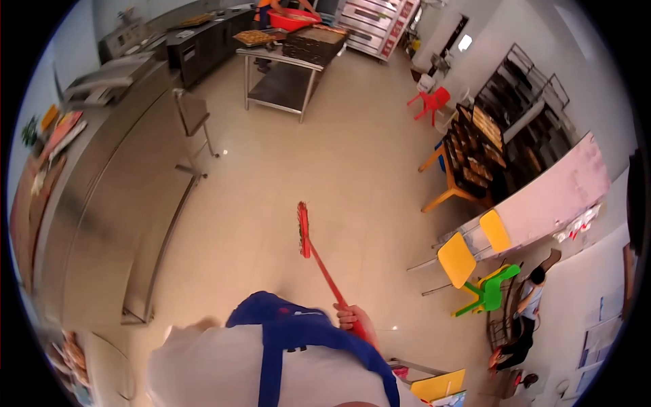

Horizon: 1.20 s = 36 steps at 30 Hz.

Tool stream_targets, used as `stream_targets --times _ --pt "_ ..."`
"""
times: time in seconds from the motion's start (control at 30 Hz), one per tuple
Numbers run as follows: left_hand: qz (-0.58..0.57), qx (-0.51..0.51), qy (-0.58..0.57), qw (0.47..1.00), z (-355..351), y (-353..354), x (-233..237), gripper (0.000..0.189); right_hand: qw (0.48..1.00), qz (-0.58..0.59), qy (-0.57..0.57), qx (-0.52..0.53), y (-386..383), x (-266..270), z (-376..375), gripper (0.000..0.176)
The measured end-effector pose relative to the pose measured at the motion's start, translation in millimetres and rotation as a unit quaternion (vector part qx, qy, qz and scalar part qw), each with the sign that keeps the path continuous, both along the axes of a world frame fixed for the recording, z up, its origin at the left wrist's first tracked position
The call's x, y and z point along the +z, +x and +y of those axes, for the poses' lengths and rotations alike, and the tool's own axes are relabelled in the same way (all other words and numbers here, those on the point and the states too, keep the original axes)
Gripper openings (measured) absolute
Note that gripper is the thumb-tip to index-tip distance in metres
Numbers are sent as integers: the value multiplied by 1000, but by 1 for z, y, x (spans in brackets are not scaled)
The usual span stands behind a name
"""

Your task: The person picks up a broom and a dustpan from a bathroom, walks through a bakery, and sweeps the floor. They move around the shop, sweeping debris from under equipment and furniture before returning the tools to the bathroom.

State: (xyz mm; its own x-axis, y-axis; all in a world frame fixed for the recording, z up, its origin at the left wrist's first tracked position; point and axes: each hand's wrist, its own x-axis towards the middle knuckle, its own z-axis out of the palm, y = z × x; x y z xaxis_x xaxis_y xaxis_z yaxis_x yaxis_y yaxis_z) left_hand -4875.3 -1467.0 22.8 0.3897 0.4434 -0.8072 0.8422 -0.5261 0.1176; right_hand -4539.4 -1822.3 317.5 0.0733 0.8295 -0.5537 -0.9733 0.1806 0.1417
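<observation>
My right hand is wrapped round the red handle of a broom, close in front of my body at the lower middle. The handle slopes up and left to a narrow red broom head with dark bristles along its edge, down at the beige tiled floor. A blue apron over a light shirt fills the bottom of the view. My left hand does not show.
Left runs a steel counter, with a metal chair beside it. A steel table and an oven stand ahead; a person holds a red basin. Right are trays, yellow chairs and a seated person.
</observation>
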Motion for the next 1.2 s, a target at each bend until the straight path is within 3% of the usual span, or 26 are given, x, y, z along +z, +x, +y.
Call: stream_targets --times 0.07,0.1,0.13,0.17,0.2,0.23,0.27,0.3,0.33,0.37,0.4,0.47,0.5,0.53,0.57,0.6,0.67,0.73,0.83,0.97,1.1,1.17,1.2 --pt "-106 -49 57 991 59 171 30 41 998 41 50 -13 48 -18 -1 20" --pt "-98 -83 35 991 84 274 85 41 999 20 28 -21 67 -17 3 22" --pt "-104 -206 24 973 107 371 122 39 1000 -3 4 -20 88 -15 7 24" --pt "-250 -237 81 936 132 451 115 35 999 -27 -13 -21 111 -23 13 25" --pt "-454 -166 118 867 139 521 128 34 998 -52 -33 -10 133 -32 15 26" --pt "-440 -144 81 883 149 591 164 33 996 -73 -57 8 157 -36 17 27" --pt "-522 -71 29 849 156 648 174 33 982 -124 -144 11 183 -32 26 26" --pt "-567 -43 70 820 139 684 233 33 956 -185 -226 15 212 -20 44 25" --pt "-620 0 15 784 133 719 248 34 967 -148 -206 -26 248 2 57 24" --pt "-618 -29 33 785 126 746 254 35 974 -110 -185 -66 284 25 71 24" --pt "-612 -66 52 786 124 768 258 36 974 -111 -194 -25 329 17 69 23" --pt "-523 -197 94 824 132 803 198 35 975 -105 -194 32 416 -17 78 21" --pt "-419 -203 44 884 129 801 203 37 965 -137 -215 66 452 -14 89 19" --pt "-337 -210 19 918 133 801 176 39 966 -132 -214 65 488 -6 101 19" --pt "-353 -174 33 919 130 788 143 39 966 -129 -216 66 525 5 110 19" --pt "-263 -166 22 950 135 778 106 39 965 -128 -220 66 561 13 120 18" --pt "-77 -72 -45 993 157 728 -18 36 983 -107 -127 83 643 4 130 21" --pt "35 8 -49 998 158 691 -32 36 996 -54 -45 62 721 -6 146 23" --pt "103 73 -59 990 175 702 -23 35 996 -60 -35 48 814 -19 181 24" --pt "80 51 -50 994 234 844 -13 35 997 -51 -50 -9 918 -4 235 26" --pt "-27 0 -18 999 310 1073 11 34 996 -37 -78 -2 1028 -3 252 23" --pt "-136 -42 0 990 338 1210 33 34 992 -37 -122 -1 1071 -2 261 21" --pt "-298 -75 63 950 350 1277 27 33 988 -53 -144 3 1089 -5 268 21"
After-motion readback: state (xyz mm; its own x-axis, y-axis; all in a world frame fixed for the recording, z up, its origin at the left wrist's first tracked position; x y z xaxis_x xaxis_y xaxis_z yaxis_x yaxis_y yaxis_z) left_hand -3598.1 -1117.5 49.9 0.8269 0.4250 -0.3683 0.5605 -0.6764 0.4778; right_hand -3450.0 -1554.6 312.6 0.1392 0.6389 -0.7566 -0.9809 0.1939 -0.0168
